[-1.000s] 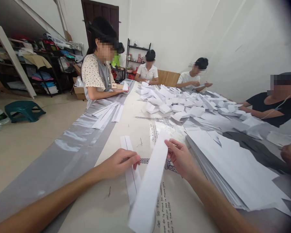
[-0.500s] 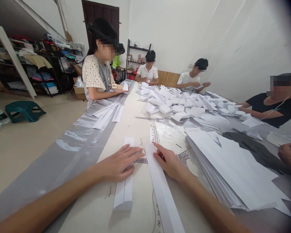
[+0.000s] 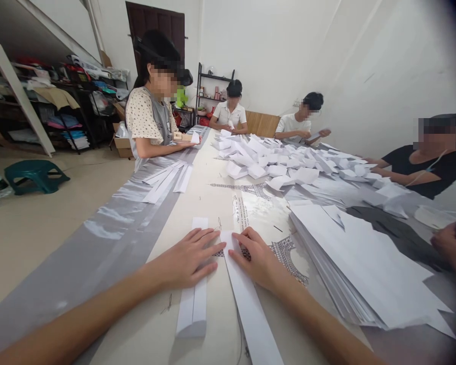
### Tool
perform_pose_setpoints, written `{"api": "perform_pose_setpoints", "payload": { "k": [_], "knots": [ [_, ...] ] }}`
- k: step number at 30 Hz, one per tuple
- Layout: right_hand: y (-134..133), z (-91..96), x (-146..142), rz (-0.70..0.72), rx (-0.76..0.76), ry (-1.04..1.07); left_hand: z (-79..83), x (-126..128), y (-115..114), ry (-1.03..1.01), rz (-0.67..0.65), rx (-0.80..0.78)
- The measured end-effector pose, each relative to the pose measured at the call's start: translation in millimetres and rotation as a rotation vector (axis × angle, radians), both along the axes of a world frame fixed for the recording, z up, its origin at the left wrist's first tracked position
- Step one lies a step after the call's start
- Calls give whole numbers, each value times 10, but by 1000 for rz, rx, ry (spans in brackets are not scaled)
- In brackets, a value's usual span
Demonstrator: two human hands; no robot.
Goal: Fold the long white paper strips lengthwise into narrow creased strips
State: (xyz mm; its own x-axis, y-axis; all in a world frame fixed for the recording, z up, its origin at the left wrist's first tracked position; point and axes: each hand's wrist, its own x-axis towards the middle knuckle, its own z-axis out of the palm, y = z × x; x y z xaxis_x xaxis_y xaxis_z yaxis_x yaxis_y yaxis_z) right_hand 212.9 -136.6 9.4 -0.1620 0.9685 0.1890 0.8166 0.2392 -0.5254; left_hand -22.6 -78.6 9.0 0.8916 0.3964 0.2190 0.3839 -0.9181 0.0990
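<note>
In the head view, my left hand [image 3: 186,257] lies flat with fingers spread over a folded white paper strip [image 3: 192,312], covering its middle. Its fingertips reach the left edge of a second, longer paper strip [image 3: 253,317], which slants toward me across the table. At that strip's far end rests my right hand [image 3: 261,259], its fingers bent and thumb apart from the index finger. The right fingertips touch the paper without gripping it.
A thick stack of white sheets [image 3: 365,263] stands to the right. Beyond it spreads a large heap of folded papers [image 3: 273,157]. More paper strips [image 3: 167,180] lie at the left edge. Several people sit or stand around the table, and a green stool [image 3: 37,175] is on the floor.
The long strip's far end has shifted slightly left and toward me, along with my right hand. My right index finger, stretched out before, is now bent. My left hand stays over the folded strip.
</note>
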Motion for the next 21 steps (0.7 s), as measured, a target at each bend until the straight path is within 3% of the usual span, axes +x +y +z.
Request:
{"api": "perform_pose_setpoints", "payload": {
  "k": [13, 21],
  "knots": [
    [-73, -51, -131, -78, 86, -32, 70, 89, -78, 4, 31, 176],
    [-93, 20, -124, -61, -39, 69, 14, 49, -8, 47, 184, 305]
  ]
}}
